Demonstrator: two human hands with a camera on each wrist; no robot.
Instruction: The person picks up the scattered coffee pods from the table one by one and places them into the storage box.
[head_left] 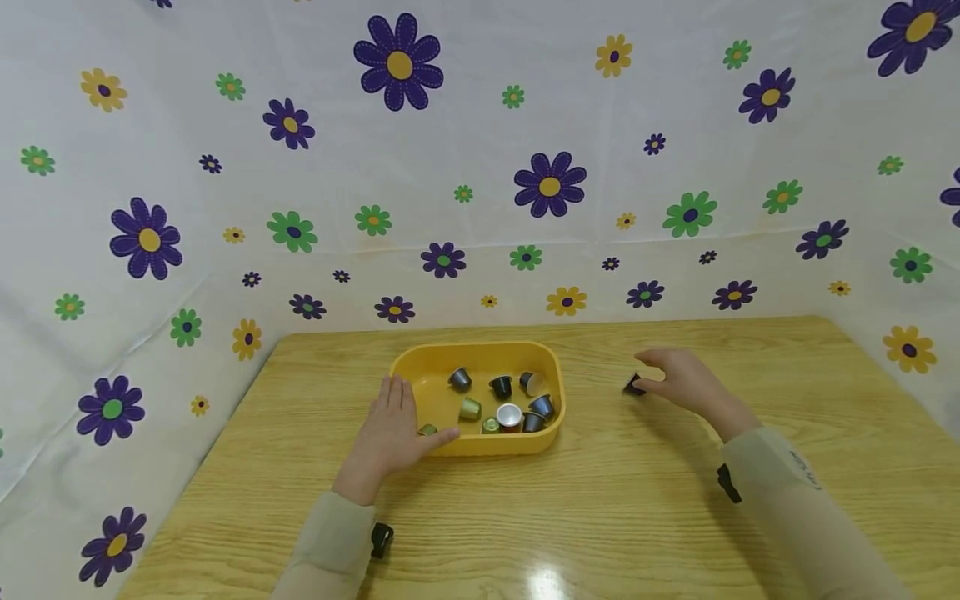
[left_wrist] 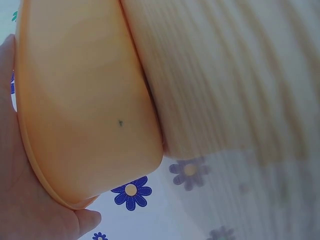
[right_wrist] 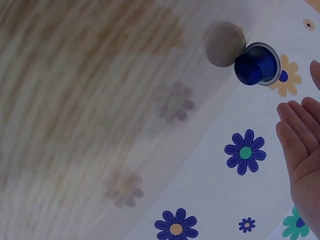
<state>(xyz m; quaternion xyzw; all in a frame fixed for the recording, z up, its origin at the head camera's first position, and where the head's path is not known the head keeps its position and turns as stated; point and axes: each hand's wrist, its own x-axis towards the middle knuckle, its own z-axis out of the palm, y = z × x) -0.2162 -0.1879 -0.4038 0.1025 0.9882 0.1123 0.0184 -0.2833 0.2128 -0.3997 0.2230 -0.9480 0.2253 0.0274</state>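
Observation:
A yellow plastic basket point(head_left: 480, 446) holds several coffee capsules, among them a green capsule point(head_left: 470, 408), a black capsule point(head_left: 501, 386) and a white-lidded capsule point(head_left: 509, 416). My left hand point(head_left: 386, 437) rests on its left end, fingers straight along the rim and thumb stretched over the front edge. Off to the right, a dark blue capsule point(right_wrist: 257, 65) lies on its side on the table. Around it reaches my right hand point(head_left: 686, 387), thumb and fingers spread; in the right wrist view a gap shows between that hand and the capsule.
The wood-grain table point(head_left: 600, 517) reaches back to a white flower-print cloth point(head_left: 465, 125), which also hangs at both sides. Black straps point(head_left: 381, 540) show at the cuffs of both light sleeves. The table surface is glossy and reflects the cloth.

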